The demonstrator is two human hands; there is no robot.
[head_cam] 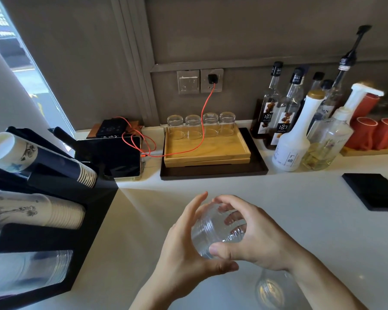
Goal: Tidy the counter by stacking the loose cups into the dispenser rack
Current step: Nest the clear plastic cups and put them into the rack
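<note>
At the left edge the dispenser rack (94,211) is cut off, its lowest clear cups (31,271) blurred. Bottom right, another clear cup (270,289) sits half hidden behind the right forearm.

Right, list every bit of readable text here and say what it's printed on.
"1883": label of the front syrup bottle, with small unreadable print under it.
"18", then a cut-off digit: label of the syrup bottle behind it.
Two Chinese characters, too blurred to give: white squeeze bottle.
Digits on the small clock: blurred.
Window sign: unreadable.

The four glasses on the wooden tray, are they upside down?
Upside down: the four glasses stand with closed bases up, rims on the wooden tray.
</note>
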